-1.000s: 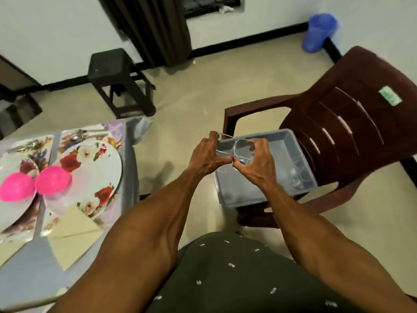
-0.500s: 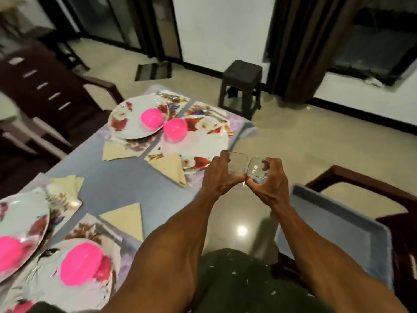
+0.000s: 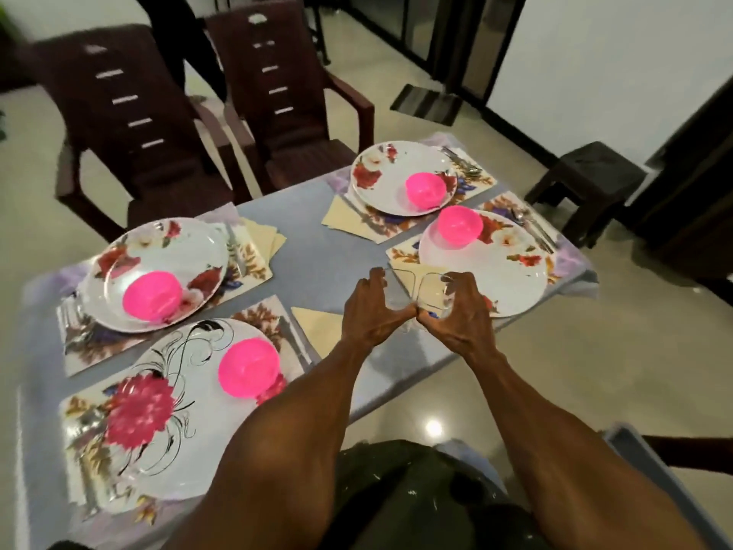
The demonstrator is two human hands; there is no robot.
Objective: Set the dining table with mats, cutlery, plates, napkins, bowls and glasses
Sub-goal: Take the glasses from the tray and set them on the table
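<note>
My left hand (image 3: 367, 311) grips one clear glass (image 3: 398, 287) and my right hand (image 3: 456, 311) grips a second clear glass (image 3: 434, 291). The two glasses touch side by side above the table's near right part. Under them lie a folded cream napkin (image 3: 412, 271) and the edge of a floral plate (image 3: 511, 271). Pink bowls (image 3: 460, 225) sit on every floral plate, each plate on a mat (image 3: 254, 252). Cutlery (image 3: 533, 228) lies beside the right plates.
Two dark brown plastic chairs (image 3: 131, 113) stand at the far side of the grey table (image 3: 317, 248). A dark stool (image 3: 587, 180) stands on the floor at right. A grey tray's corner (image 3: 650, 470) shows at bottom right.
I have turned from the grey tray on the chair to the table, carrying both glasses. They have moved from over the floor to over the table near the right plate.
</note>
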